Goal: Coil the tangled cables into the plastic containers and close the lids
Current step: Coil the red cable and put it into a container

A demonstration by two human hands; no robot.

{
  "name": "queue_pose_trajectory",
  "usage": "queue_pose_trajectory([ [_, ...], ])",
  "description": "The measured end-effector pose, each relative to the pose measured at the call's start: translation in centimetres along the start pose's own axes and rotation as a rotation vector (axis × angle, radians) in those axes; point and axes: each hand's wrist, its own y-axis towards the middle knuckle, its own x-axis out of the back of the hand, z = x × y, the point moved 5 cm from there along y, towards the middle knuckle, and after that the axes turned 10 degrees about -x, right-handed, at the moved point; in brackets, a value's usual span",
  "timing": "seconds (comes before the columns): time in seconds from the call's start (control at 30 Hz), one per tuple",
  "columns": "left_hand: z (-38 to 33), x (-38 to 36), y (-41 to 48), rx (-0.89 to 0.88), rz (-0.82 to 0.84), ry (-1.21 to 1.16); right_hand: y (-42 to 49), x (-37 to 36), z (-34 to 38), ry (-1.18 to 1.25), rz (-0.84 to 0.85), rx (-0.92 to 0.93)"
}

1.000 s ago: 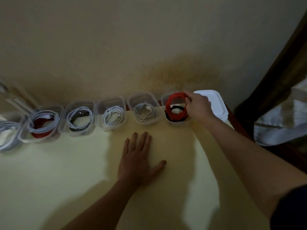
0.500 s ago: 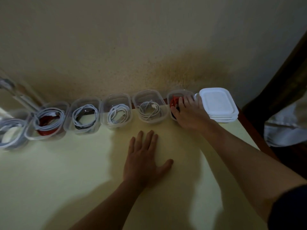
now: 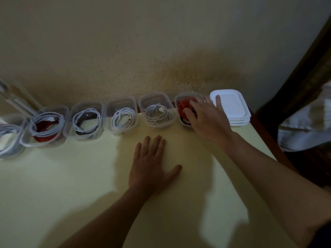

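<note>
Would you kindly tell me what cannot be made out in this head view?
Head view:
Red cable: mostly hidden under the right hand.
Leftmost container: cut off by the left edge.
Lid stack: number of lids too blurred to count.
Clear object at far left: blurred, unidentifiable.

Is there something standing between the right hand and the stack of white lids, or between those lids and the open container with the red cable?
Nothing visible does. The right hand reaches across the container with the red cable, one finger over the top of the stack of white lids, which sits directly beside that container.
</note>
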Motion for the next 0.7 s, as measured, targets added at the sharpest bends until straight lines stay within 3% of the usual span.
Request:
queue_pose_trajectory([
  [0.2,-0.1,0.6,-0.2,0.008,-0.031,-0.063,-5.5,-0.6,-0.8,-0.027,0.055,0.115],
  [0.33,-0.6,2.8,-2.4,0.092,-0.139,-0.284,-8.1,0.0,-0.8,-0.047,0.054,0.129],
  [0.57,-1.0,3.3,-8.6,0.051,-0.230,-0.432,-15.2,1.3,2.0,0.062,-0.106,0.136],
  [0.7,-0.8,3.3,-11.0,0.083,-0.252,-0.352,-19.2,2.0,5.0,0.097,-0.184,0.229],
])
